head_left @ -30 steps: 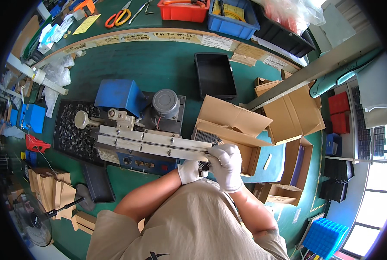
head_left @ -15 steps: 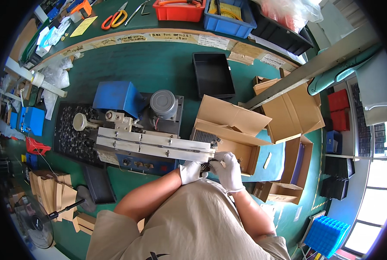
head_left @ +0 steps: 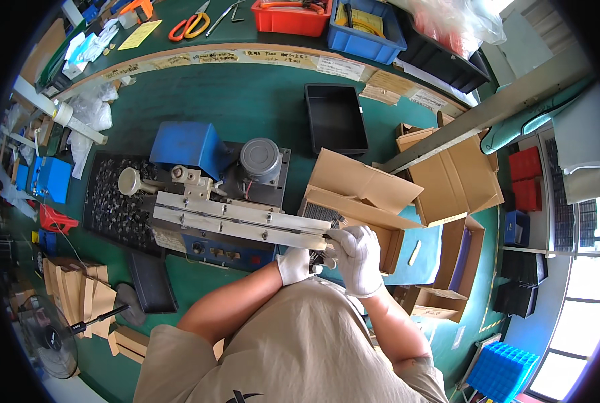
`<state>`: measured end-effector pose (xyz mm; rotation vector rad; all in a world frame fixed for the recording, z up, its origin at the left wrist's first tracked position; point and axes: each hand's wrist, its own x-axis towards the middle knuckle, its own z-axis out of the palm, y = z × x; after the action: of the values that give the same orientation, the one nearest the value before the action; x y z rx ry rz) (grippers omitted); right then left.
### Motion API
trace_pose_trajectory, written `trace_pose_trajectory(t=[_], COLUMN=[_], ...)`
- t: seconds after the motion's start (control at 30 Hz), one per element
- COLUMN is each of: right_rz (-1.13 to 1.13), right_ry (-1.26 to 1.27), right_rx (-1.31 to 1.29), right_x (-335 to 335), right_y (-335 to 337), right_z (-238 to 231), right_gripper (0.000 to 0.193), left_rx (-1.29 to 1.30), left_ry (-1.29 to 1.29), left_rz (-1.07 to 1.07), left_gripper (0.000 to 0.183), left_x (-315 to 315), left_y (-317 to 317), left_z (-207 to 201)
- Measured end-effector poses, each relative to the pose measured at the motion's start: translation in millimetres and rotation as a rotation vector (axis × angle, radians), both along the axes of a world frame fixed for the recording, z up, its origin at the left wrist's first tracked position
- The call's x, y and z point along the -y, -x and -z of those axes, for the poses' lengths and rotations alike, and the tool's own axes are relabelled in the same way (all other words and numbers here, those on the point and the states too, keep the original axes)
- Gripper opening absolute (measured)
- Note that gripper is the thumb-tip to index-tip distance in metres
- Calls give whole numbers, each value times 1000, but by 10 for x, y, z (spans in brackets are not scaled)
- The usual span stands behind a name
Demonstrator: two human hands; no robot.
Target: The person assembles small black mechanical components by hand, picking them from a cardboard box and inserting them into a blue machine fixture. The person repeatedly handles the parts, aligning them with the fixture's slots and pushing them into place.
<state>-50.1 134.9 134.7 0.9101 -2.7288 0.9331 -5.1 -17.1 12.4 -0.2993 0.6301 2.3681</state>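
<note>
Gloves on, my left hand [head_left: 294,264] and right hand [head_left: 358,258] pinch the thin, light, stiff strip [head_left: 319,250] at the rail [head_left: 239,221] end, frame centre, gripping its edges.

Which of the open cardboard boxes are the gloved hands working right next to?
The open cardboard box at the end of the metal rails, touching the right hand; the others sit farther right.

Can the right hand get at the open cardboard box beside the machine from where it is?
Probably yes. The right hand sits at the end of the metal rail, right beside the open cardboard box, with nothing between them.
</note>
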Motion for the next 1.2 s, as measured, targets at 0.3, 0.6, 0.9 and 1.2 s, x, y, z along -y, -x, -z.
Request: trace_pose_trajectory(t=[0.3,0.6,0.9,1.2], right_rz=[151,154,71,231], right_ry=[-24,222,86,252], right_rx=[150,323,32,48], right_x=[-182,-141,-111,54], right_y=[-193,-254,18,-56], right_z=[287,333,42,-46], right_gripper=[28,20,15,31], left_rx=[208,111,97,106], left_ry=[87,196,11,13], left_rz=[7,51,86,-18], left_gripper=[35,40,33,30], left_x=[-38,-83,-39,-82], left_y=[27,46,53,20], left_z=[-193,-65,63,5])
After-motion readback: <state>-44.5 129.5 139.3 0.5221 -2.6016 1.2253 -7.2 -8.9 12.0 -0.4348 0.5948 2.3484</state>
